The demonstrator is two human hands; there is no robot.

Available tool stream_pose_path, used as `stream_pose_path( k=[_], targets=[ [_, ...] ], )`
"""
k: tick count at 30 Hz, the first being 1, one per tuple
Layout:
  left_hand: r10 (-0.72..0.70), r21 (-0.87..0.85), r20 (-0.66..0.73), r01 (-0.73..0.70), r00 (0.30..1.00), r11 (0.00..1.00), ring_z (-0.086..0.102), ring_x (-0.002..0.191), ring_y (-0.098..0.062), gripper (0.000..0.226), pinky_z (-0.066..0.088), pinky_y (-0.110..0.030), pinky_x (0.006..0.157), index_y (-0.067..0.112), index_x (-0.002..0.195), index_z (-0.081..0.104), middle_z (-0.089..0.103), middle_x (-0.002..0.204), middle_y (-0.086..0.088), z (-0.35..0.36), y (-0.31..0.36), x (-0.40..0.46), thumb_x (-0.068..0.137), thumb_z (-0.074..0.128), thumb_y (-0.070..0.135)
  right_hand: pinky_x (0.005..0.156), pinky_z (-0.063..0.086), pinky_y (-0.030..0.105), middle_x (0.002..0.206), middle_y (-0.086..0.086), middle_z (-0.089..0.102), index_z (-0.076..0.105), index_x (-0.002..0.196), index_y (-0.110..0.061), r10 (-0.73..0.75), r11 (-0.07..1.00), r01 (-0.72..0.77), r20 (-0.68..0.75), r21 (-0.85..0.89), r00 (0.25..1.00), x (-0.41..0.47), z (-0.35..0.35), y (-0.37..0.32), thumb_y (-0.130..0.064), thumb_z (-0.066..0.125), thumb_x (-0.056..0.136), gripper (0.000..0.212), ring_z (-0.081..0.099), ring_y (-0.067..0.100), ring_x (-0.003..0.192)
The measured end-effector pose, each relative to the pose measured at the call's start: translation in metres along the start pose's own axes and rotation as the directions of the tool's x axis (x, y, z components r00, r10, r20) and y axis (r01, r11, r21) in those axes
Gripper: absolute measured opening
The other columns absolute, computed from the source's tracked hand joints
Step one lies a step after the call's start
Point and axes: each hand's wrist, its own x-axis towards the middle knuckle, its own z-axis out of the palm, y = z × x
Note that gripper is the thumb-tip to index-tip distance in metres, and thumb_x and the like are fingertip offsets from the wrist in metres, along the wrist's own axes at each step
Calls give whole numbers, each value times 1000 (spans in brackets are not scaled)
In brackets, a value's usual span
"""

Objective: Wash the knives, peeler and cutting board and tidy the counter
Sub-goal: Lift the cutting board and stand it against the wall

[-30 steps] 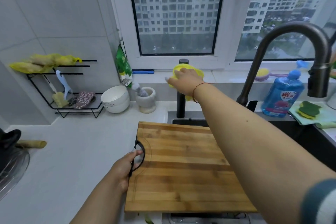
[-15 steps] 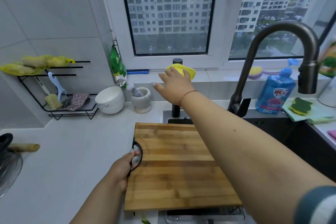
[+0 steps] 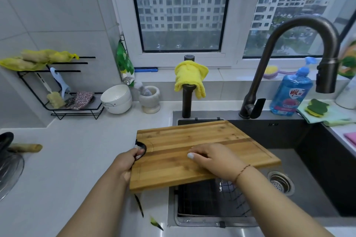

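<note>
Left side: wire rack (image 3: pixel 57 90) against the wall, white bowls (image 3: pixel 116 99) and a stone mortar (image 3: pixel 150 100) on the tabletop (image 3: pixel 67 159). My left hand (image 3: pixel 125 161) is clamped on the black loop handle of the cutting board (image 3: pixel 192 144), same grip as a second ago. The board now sits tilted, swung out over the sink (image 3: pixel 308 188), its far corner hanging above the basin, no longer lying square across it. Green scraps (image 3: pixel 156 222) lie on the tabletop edge below it. Yellow cloth (image 3: pixel 190 79) is now draped over the black post behind the sink; my right hand (image 3: pixel 215 158) has let go of it and come back, fingers flat and relaxed on the board top, gripping nothing. Faucet (image 3: pixel 289 54) off, blue detergent bottle (image 3: pixel 289 94) and green sponge (image 3: pixel 316 109) to the right. I judge wiping is done and board washing starts next. Knives and peeler: not visible.
</note>
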Motion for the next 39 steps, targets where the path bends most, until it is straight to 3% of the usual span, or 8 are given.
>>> stream_pose_path(
  k=[4,6,8,12,18,24,31,39],
  targets=[
    [-11,-43,19,12,1000,999,56,67,-26,27,51,-30,38,3,75,55,57,77,-13,4,11,-3,98,48,12,115,24,35,154,-12,26,25,149,-31,-25,912,52,72,-406,997,-1,-4,-3,-66,62,74,90,28,14,140],
    [-7,-81,2,7,1000,997,57,67,-26,30,51,-34,46,4,74,54,57,78,-13,3,15,-3,100,47,18,112,32,36,151,-8,35,30,147,-30,-87,865,55,-42,-499,995,3,3,-3,-41,67,82,76,37,16,136],
    [3,-127,1,-3,1000,992,60,65,-27,26,52,-32,44,4,81,55,59,80,-13,1,18,-4,100,47,19,94,50,36,128,-3,61,55,131,-27,-215,846,65,-227,-529,950,7,8,-3,-20,78,73,63,61,19,114],
    [63,-280,69,-41,996,959,66,47,-20,22,54,-29,41,8,92,58,68,64,-9,-2,28,-12,100,46,25,56,56,30,79,-8,72,73,95,-27,-363,859,98,-464,-503,808,15,6,-7,-10,86,54,46,68,14,64],
    [207,-528,188,-79,960,846,70,92,-38,46,59,-47,75,-1,118,57,68,104,-29,-12,47,-29,103,35,37,49,53,28,71,-8,68,70,90,-25,-429,880,167,-596,-444,679,24,-15,-44,-16,82,66,29,64,11,58],
    [316,-628,253,-93,915,773,51,120,-48,35,40,-62,98,19,120,58,54,128,-30,-22,62,-45,95,36,28,54,55,36,75,-7,68,68,91,-24,-453,890,285,-618,-357,643,40,-20,-93,-22,73,77,15,65,16,65],
    [538,-622,174,-332,825,710,51,128,-24,36,35,-51,108,28,126,55,60,132,-11,-65,87,-55,95,35,25,70,50,32,82,-3,66,67,98,-26,-254,946,323,-627,-5,737,69,-13,-148,-25,68,83,15,61,20,77],
    [708,-306,31,-668,705,678,32,140,-8,64,25,-38,116,28,149,30,35,153,6,-118,120,-49,92,22,0,75,53,33,74,-14,59,64,91,-30,-97,795,422,-596,436,797,125,26,-206,-25,73,80,15,58,12,76]
  ],
)
